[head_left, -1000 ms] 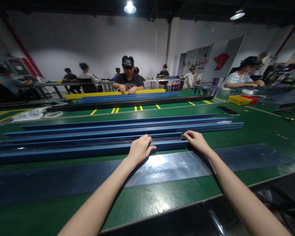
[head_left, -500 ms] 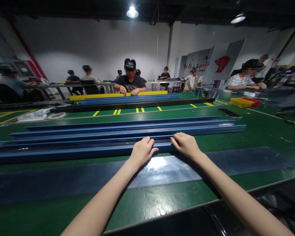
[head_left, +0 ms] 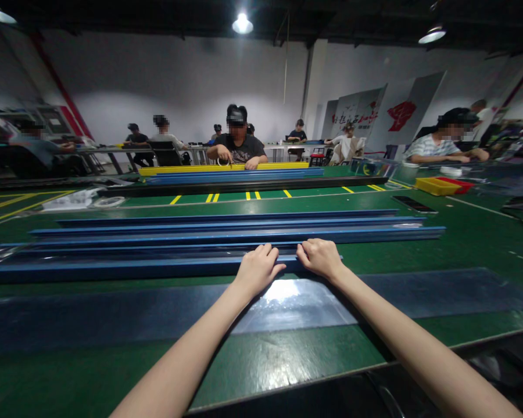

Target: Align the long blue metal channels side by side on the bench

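Note:
Several long blue channel strips lie side by side across the green table [head_left: 462, 244]. My left hand [head_left: 256, 268] rests on the nearest blue strip [head_left: 113, 269], its fingers curled over the strip's top edge. Close beside it, my right hand [head_left: 319, 258] grips the same strip near its right end, fingers bent over the edge. Both hands sit only a few centimetres apart. Farther blue strips [head_left: 226, 227] lie untouched behind the near one.
A dark glossy mat [head_left: 314, 302] lies in front of the strips. A person [head_left: 237, 145] sits opposite with yellow and blue strips [head_left: 226, 169]. A yellow tray [head_left: 436, 186] and a phone [head_left: 415, 204] lie at the right. White rolls [head_left: 107, 201] sit far left.
My right hand has slid leftward along the near strip toward my left hand, from well apart to almost beside it. My left hand has stayed put.

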`<action>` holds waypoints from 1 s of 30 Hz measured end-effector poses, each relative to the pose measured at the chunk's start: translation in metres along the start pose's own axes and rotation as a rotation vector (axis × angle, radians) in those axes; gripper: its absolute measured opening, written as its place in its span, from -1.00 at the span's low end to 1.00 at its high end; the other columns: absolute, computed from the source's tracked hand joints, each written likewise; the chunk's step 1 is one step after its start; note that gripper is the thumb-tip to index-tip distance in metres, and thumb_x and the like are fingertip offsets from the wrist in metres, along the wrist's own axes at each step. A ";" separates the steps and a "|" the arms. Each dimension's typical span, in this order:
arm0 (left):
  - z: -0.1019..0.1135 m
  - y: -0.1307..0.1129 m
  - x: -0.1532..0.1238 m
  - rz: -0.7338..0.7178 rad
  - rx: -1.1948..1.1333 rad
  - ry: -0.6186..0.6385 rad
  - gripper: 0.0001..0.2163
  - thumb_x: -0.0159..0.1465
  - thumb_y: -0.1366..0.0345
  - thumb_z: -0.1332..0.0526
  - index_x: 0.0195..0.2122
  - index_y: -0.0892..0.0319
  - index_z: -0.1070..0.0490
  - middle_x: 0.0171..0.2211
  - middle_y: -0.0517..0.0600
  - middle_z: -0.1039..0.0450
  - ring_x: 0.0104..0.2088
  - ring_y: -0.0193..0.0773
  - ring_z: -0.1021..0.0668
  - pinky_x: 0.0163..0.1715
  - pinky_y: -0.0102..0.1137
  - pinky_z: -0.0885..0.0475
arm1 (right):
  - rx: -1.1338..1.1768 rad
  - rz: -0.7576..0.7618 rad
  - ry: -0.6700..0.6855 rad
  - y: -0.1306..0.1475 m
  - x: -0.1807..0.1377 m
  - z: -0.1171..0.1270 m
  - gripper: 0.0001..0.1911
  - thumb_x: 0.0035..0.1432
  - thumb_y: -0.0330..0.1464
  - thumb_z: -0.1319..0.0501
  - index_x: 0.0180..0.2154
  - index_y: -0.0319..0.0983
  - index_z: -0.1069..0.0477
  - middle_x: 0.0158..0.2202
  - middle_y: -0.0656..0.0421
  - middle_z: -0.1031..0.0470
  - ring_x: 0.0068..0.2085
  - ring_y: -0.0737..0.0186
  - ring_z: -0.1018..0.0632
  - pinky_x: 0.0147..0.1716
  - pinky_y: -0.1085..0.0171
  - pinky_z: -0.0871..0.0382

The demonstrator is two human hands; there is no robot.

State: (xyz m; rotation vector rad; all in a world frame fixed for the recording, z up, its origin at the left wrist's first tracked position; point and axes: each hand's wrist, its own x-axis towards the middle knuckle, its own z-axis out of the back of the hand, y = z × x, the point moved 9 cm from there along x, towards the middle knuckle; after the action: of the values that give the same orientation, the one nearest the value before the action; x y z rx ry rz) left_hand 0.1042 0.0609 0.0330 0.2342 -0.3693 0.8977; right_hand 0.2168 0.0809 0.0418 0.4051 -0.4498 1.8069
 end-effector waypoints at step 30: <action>-0.002 0.021 -0.007 -0.073 0.050 0.110 -0.79 0.20 0.12 -0.11 -0.35 0.17 -0.30 -0.31 -0.04 -0.45 -0.25 -0.25 -0.44 -0.35 -0.43 -0.29 | -0.088 0.032 -0.134 -0.051 -0.015 0.008 -0.55 0.10 -0.31 0.11 -0.66 -0.29 -0.39 -0.63 0.08 -0.45 -0.59 0.32 -0.40 -0.56 0.32 0.00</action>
State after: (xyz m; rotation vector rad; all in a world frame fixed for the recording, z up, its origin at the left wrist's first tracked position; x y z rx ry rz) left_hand 0.0845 0.0693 0.0290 0.2419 -0.2352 0.8451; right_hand 0.2702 0.0778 0.0461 0.4615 -0.6301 1.7897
